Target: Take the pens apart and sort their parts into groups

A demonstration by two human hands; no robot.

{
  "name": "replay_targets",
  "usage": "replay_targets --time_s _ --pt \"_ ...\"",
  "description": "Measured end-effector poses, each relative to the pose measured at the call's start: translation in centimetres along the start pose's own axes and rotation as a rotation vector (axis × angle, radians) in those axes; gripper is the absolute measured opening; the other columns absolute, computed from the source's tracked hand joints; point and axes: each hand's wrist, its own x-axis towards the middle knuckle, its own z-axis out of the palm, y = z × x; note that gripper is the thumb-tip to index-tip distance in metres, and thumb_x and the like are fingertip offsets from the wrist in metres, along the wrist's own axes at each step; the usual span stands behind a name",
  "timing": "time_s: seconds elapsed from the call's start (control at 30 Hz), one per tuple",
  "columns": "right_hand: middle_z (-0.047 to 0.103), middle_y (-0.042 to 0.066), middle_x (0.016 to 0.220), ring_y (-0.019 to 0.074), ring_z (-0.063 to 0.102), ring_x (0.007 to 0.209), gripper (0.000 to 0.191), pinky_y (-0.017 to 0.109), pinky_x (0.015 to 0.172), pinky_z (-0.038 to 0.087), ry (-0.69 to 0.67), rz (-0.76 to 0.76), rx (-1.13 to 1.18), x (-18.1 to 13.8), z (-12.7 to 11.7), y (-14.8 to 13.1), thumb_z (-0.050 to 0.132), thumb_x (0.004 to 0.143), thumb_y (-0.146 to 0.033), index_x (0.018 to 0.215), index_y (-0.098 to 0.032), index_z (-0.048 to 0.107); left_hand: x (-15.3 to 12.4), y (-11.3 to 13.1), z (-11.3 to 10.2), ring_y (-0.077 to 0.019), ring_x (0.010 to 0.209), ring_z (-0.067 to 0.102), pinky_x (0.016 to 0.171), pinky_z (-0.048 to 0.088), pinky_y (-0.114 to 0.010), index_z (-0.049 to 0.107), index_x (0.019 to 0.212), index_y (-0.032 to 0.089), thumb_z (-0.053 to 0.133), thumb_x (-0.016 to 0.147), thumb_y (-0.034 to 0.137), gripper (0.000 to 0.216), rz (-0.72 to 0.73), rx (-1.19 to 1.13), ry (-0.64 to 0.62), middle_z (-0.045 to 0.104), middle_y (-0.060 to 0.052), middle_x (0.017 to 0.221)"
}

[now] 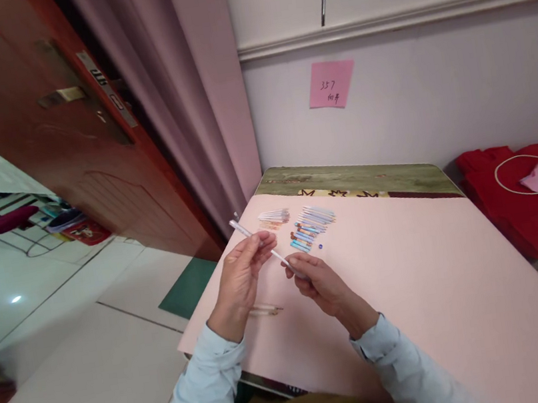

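Note:
My left hand [240, 276] is closed on a pale, patterned pen barrel [239, 228], tilted with its far end up to the left. In my right hand [317, 278] a thin white rod [278, 254], perhaps a pen part, is pinched and points toward the left hand. Whether rod and barrel touch is hidden by the fingers. Beyond the hands lie a bunch of clear and orange-tipped pen parts [274, 217], a row of slim pale-blue pens [319, 215] and several blue and brown pen pieces [302, 240]. Near them is a small dark-blue round piece [320, 246].
Pale sticks [265, 310] lie on the pink-covered table [413, 287] beyond my left wrist. A red cloth [509, 219] with a white cord is at the right. A pink note [331, 84] hangs on the wall; a wooden door [108, 178] and curtain stand left.

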Motion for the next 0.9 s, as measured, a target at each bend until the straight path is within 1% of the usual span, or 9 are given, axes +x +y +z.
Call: replay_targets --time_s 0.17,0.27,0.37,0.43,0.47,0.5,0.63,0.7,0.9 --pt "0.055 -0.001 0.075 0.0049 0.028 0.049 0.03 0.022 0.043 0.013 0.116 0.011 0.021 1.1 -0.7 -0.4 0.071 0.072 -0.043 0.086 -0.017 0.069 0.9 0.5 -3.4 -0.0141 0.074 0.066 0.078 0.057 -0.031 0.075 0.089 0.012 0.083 0.069 0.035 0.031 0.044 -0.004 0.17 0.072 -0.006 0.083" --pt "0.059 0.001 0.079 0.0065 0.039 0.054 0.031 0.02 0.046 0.027 0.162 -0.087 -0.036 3.5 -1.8 -1.3 0.07 0.068 -0.036 0.091 -0.016 0.07 1.5 -1.0 -5.7 -0.011 0.062 0.063 0.069 0.057 -0.026 0.075 0.09 0.009 0.087 0.064 0.03 0.035 -0.057 0.033 0.195 0.068 -0.003 0.069" --pt "0.065 0.003 0.083 0.0094 0.049 0.059 0.036 0.023 0.056 0.039 0.215 -0.19 -0.256 7.5 -3.5 -2.6 0.069 0.069 -0.037 0.099 -0.016 0.067 1.8 -3.3 -7.1 -0.0117 0.056 0.062 0.064 0.057 -0.026 0.072 0.083 0.008 0.088 0.06 0.025 0.033 -0.174 0.025 0.199 0.066 -0.003 0.062" --pt "0.069 0.004 0.087 0.0115 0.054 0.062 0.037 0.025 0.059 0.043 0.308 -0.235 -0.528 10.7 -4.7 -3.5 0.063 0.076 -0.039 0.106 -0.018 0.064 1.9 -4.6 -7.5 -0.0132 0.055 0.063 0.061 0.057 -0.027 0.069 0.078 0.009 0.089 0.059 0.023 0.03 -0.221 0.017 0.218 0.066 -0.004 0.061" --pt "0.07 0.003 0.086 0.012 0.055 0.062 0.034 0.025 0.06 0.044 0.372 -0.245 -0.71 12.3 -5.3 -4.0 0.059 0.079 -0.038 0.107 -0.019 0.063 2.0 -5.0 -7.7 -0.014 0.056 0.064 0.06 0.057 -0.027 0.068 0.077 0.009 0.088 0.059 0.022 0.03 -0.239 0.02 0.225 0.067 -0.005 0.062" --pt "0.07 0.003 0.085 0.0127 0.056 0.063 0.031 0.026 0.061 0.044 0.405 -0.249 -0.794 13.9 -5.8 -4.3 0.059 0.08 -0.036 0.105 -0.019 0.064 2.1 -5.4 -7.9 -0.0144 0.056 0.065 0.059 0.057 -0.027 0.067 0.077 0.01 0.088 0.06 0.021 0.029 -0.253 0.027 0.234 0.068 -0.006 0.064" --pt "0.07 0.002 0.08 0.0152 0.059 0.069 0.018 0.026 0.068 0.044 0.458 -0.252 -1.024 19.2 -6.8 -4.9 0.062 0.078 -0.023 0.093 -0.02 0.07 3.0 -6.3 -8.5 -0.0137 0.058 0.066 0.056 0.055 -0.023 0.065 0.076 0.01 0.083 0.065 0.015 0.021 -0.304 0.093 0.263 0.073 -0.01 0.075" --pt "0.071 0.001 0.081 0.0166 0.061 0.075 0.017 0.027 0.073 0.044 0.456 -0.252 -1.13 21.1 -6.8 -4.5 0.061 0.078 -0.017 0.091 -0.022 0.072 3.5 -6.6 -8.8 -0.0145 0.057 0.067 0.055 0.055 -0.023 0.065 0.073 0.011 0.08 0.067 0.013 0.016 -0.343 0.128 0.262 0.074 -0.012 0.075" --pt "0.074 0.004 0.096 0.0202 0.064 0.092 0.021 0.029 0.083 0.043 0.435 -0.245 -1.343 24.0 -6.0 -2.3 0.06 0.081 -0.016 0.092 -0.024 0.075 4.6 -7.1 -8.9 -0.0186 0.056 0.069 0.055 0.058 -0.028 0.062 0.069 0.011 0.076 0.073 0.016 0.015 -0.414 0.162 0.291 0.072 -0.014 0.07"
